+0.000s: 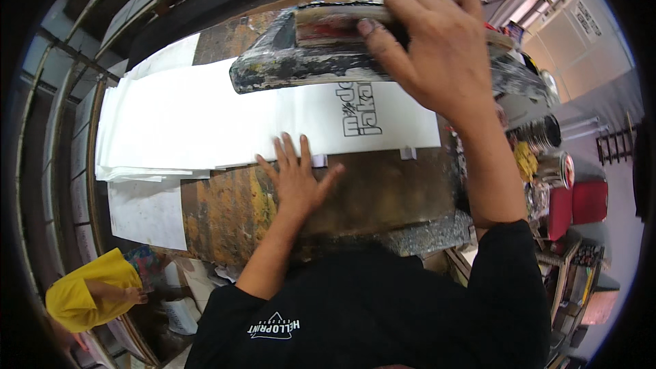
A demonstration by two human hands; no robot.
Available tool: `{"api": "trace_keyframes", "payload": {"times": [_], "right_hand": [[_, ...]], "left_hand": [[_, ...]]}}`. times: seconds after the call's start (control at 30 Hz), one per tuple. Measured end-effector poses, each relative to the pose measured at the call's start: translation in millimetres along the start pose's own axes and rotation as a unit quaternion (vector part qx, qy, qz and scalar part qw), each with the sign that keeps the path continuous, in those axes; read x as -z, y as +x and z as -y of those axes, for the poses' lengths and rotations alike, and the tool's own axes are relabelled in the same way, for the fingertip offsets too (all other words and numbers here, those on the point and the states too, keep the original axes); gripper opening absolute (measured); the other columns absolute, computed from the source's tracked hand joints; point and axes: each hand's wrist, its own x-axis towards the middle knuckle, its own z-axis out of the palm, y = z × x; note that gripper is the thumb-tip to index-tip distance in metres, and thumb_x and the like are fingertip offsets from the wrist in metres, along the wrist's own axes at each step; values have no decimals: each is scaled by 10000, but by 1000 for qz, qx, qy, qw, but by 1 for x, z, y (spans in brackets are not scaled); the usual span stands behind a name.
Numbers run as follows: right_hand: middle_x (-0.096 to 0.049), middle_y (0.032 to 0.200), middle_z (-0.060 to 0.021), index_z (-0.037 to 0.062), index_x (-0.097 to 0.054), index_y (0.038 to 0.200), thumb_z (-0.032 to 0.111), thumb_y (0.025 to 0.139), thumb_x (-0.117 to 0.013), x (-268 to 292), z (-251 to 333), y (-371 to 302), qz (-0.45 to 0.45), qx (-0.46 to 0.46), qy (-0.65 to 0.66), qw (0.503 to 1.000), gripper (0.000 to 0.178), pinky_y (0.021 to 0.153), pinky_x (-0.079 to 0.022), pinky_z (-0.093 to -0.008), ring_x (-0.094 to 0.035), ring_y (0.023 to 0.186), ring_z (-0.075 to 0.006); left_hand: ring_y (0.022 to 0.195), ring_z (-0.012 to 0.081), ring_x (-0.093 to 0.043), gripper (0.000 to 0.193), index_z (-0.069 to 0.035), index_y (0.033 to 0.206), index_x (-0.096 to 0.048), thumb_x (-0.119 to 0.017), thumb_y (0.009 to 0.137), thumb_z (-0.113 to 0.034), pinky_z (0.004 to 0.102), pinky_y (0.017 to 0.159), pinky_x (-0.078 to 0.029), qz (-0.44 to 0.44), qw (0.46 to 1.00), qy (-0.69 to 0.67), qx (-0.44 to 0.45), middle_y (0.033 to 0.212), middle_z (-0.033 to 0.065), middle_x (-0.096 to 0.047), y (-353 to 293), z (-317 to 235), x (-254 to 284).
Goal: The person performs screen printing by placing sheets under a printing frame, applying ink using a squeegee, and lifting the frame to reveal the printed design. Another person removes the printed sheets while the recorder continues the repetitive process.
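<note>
A screen printing frame (pixel 294 68), smeared with dark ink, is tilted up over the far side of the work table. My right hand (pixel 444 48) is closed around a wooden squeegee (pixel 328 27) lying against the raised frame; whether its fingers also grip the frame is hidden. Below the frame lies a stack of white sheets (pixel 205 119), with black outlined lettering (pixel 361 111) on the right part. My left hand (pixel 294 171) rests with spread fingers, its fingertips at the near edge of the sheets and touching or just over them. Nothing is held in it.
Small pale tabs (pixel 408 154) sit along the sheets' near edge. The stained brown table (pixel 232 212) carries a white panel at its left end. Racks (pixel 75 130) stand at left, near a person in a yellow shirt (pixel 89 290). Cans (pixel 543 133) and a red chair (pixel 589 201) are at right.
</note>
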Motion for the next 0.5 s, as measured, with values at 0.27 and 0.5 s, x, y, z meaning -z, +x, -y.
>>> {"api": "trace_keyframes", "payload": {"times": [0.27,0.5], "right_hand": [[-607,655,-76,61,-691,869,561,1038,-583,-5,-28,57,11,-55,80,995,539,648,-423,-410,-521,591,-243],[-596,590,-47,43,-699,792,573,1041,-558,-1,-23,50,48,-68,120,989,602,712,-496,-396,-524,554,-205]], "left_hand": [[1536,412,-469,833,136,1471,-571,-765,980,-508,665,1315,4,-187,956,-216,-74,1519,298,-603,51,-3,14],[1502,316,-537,553,-38,1505,-627,-761,1017,-264,581,1354,-34,-269,947,-162,73,1541,191,-622,18,113,27]]}}
